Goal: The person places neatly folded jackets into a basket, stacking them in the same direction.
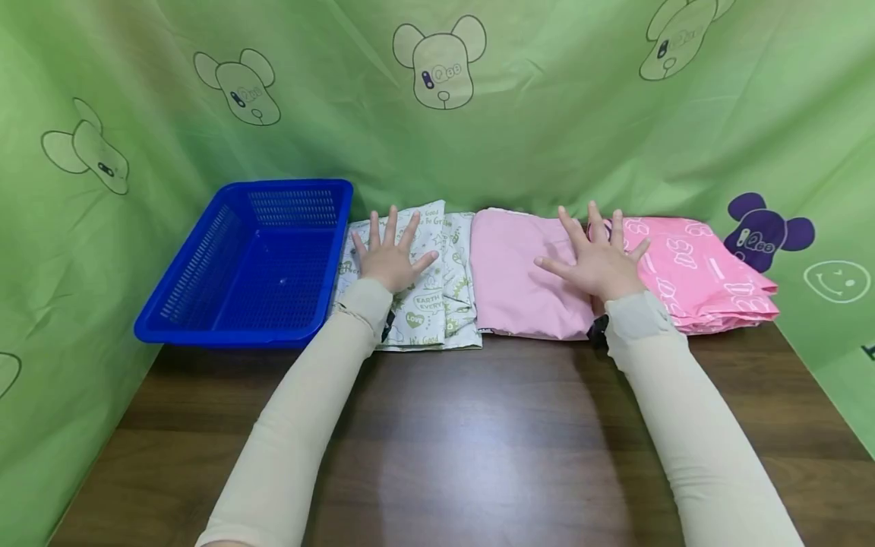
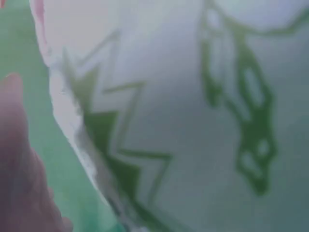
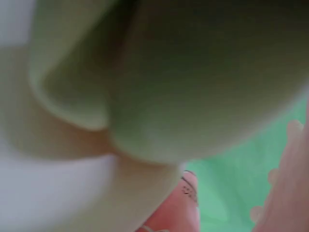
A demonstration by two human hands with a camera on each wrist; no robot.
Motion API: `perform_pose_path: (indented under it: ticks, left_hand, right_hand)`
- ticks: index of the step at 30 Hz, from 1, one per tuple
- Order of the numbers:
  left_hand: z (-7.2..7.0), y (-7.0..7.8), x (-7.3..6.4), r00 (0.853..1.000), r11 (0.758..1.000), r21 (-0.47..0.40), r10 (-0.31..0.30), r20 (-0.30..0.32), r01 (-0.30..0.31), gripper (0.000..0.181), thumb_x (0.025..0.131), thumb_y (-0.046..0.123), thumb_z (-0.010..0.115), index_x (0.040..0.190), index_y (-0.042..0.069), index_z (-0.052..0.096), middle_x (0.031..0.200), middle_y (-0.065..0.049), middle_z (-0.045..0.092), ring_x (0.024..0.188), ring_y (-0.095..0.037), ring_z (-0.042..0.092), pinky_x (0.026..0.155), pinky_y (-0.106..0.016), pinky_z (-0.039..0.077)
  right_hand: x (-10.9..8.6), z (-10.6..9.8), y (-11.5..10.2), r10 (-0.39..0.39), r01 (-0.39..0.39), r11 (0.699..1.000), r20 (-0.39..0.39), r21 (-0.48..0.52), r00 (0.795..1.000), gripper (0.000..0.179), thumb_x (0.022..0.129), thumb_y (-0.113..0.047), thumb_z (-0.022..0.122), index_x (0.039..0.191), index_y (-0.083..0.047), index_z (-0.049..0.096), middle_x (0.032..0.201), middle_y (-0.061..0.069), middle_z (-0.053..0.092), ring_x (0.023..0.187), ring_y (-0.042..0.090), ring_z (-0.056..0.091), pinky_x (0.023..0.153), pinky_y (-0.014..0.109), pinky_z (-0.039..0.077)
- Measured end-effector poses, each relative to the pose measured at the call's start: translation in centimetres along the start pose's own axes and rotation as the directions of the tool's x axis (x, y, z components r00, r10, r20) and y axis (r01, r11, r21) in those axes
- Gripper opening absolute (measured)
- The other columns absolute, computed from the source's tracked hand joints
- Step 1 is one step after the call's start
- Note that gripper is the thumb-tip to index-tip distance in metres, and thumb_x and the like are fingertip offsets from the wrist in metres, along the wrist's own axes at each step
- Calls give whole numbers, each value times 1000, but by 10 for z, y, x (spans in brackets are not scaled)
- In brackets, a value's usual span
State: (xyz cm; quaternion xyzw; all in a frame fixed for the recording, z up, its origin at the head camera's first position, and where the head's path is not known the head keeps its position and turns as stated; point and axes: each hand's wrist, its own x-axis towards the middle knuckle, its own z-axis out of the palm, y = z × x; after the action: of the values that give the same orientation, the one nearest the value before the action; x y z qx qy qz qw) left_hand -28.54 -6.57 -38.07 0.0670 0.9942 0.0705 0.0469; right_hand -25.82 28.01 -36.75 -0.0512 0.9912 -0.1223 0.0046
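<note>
Fingers spread wide, my left hand (image 1: 387, 262) is over a folded white cloth with green print (image 1: 427, 304) in the head view. That print (image 2: 193, 125) fills most of the left wrist view, with part of the hand (image 2: 21, 164) at the left edge. My right hand (image 1: 601, 266), also with fingers fanned out, is over the right side of a plain pink folded cloth (image 1: 522, 277). Beside it lies a brighter pink folded cloth with white print (image 1: 704, 273). Blurred sleeve folds (image 3: 193, 96) cover much of the right wrist view. Neither hand holds anything.
A blue plastic basket (image 1: 225, 336) with slotted sides stands at the left, next to the white cloth. Everything rests on a dark brown wooden table (image 1: 478, 441). Behind and along both sides hangs a green curtain (image 1: 547, 137) printed with bear heads.
</note>
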Motion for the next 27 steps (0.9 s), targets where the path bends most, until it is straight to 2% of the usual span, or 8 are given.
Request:
perform_pose_path:
  ticks: [5,9,14,19,23,27]
  left_hand:
    - [-9,1,-10,1000,999,-32,23,-21,-23,82,98,74,29,161,38,-9,168,-5,-18,150,-39,-22,115,-71,-8]
    - [-17,2,-20,998,996,-83,32,-51,-36,81,101,69,33,162,36,-9,169,-7,-14,151,-40,-19,115,-72,-3]
    - [-18,2,-27,990,987,-144,47,-132,-66,80,102,63,40,163,34,-4,170,-9,-7,152,-43,-10,114,-74,2]
    - [-15,4,-36,972,969,-216,68,-224,-117,80,103,59,45,165,27,5,170,-13,4,154,-42,2,115,-73,11]
    - [-11,4,-45,950,931,-329,52,-307,-157,79,103,51,50,164,16,13,167,-19,15,152,-42,15,118,-65,19]
    - [-7,1,-54,933,856,-477,14,-359,-196,76,103,39,56,162,9,19,163,-22,22,148,-41,27,118,-56,26]
  right_hand:
    - [-3,-8,-4,-13,12,999,2,45,1000,100,87,-82,46,162,-38,-3,166,12,-25,142,47,-33,89,88,-18]
    - [-8,-15,-14,-27,25,995,16,99,1000,98,89,-79,48,162,-40,-3,165,7,-28,143,44,-35,91,87,-18]
    - [-15,-18,-37,-58,59,984,-9,167,998,96,89,-76,52,161,-42,-2,166,4,-26,146,40,-31,96,86,-15]
    - [-23,-15,-59,-100,114,968,-73,224,992,92,92,-68,56,163,-41,4,169,9,-17,151,42,-19,108,80,-7]
    - [-28,-10,-78,-118,149,932,-114,331,987,87,96,-53,61,164,-32,10,169,14,-10,152,47,-4,113,75,8]
    - [-30,0,-96,-96,145,872,-127,467,987,83,98,-41,65,164,-25,17,168,19,4,149,48,17,114,70,21]
